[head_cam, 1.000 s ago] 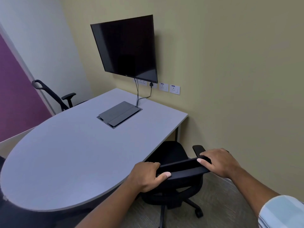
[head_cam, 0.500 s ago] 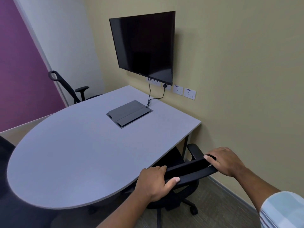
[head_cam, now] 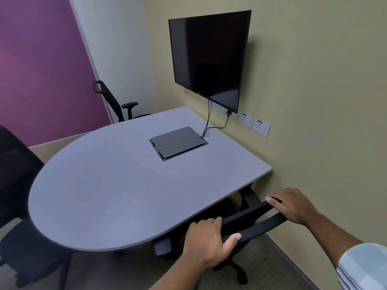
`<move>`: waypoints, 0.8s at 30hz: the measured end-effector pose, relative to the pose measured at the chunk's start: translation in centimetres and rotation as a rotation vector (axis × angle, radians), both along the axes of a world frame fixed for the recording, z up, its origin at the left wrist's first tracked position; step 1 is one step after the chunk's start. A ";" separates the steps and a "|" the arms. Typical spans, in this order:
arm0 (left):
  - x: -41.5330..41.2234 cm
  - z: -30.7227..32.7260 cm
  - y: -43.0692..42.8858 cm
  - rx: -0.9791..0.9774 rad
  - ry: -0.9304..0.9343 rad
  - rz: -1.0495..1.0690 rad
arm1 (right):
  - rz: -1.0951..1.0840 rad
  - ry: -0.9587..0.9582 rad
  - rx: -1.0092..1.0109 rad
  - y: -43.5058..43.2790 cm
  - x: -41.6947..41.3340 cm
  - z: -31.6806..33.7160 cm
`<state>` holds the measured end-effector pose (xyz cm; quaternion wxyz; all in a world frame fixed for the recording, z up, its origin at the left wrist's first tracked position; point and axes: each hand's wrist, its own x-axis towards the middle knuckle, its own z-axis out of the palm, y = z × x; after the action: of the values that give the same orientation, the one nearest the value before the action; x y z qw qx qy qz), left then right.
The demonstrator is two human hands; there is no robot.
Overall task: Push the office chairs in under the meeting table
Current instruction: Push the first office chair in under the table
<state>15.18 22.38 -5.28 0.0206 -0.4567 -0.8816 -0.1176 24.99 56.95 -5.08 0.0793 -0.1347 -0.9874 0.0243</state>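
both hands are on the top bar of the near chair [head_cam: 254,221], and that bar is the whole story here. the left hand [head_cam: 206,242] is wrapped around its near end, thumb under and fingers [head_cam: 207,223] curled over the top, a full clench on the bar. the right hand [head_cam: 293,205] sits on the far end, fingers draped over the edge and gripping it too, though a bit flatter.

the bar's long axis runs from lower left up to upper right, roughly along the straight side of the table [head_cam: 134,185] (not quite square to it, it looks slightly skewed). the table edge lies just ahead of the fingers, away from the body, so the push has to go forward and to the left, across the bar's length, not along it.

the seat looks already tucked beneath the tabletop, with the backrest close to the edge and the wheeled base [head_cam: 236,268] showing below. i'd say this one is nearly home. the left hand is nearer the table's curved end, so it may meet the edge first.

2 more chairs wait: a far chair [head_cam: 117,101] by the purple wall, and a dark chair [head_cam: 18,174] at the left.
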 end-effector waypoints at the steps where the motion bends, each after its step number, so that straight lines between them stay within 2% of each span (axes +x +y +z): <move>1: 0.3 0.1 0.6 -0.004 0.001 0.013 | 0.013 0.001 -0.009 0.6 -0.2 0.2; 9: -0.2 0.6 4.1 -0.034 -0.008 0.101 | 0.066 -0.017 -0.020 4.7 -2.8 0.1; 24: -3.9 0.2 10.0 -0.013 -0.035 0.241 | 0.175 0.064 -0.026 10.5 -9.0 0.1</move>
<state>11.28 32.38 -5.12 0.0159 -0.3453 -0.9311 -0.1164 15.95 67.42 -4.94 0.1069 -0.0480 -0.9919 0.0481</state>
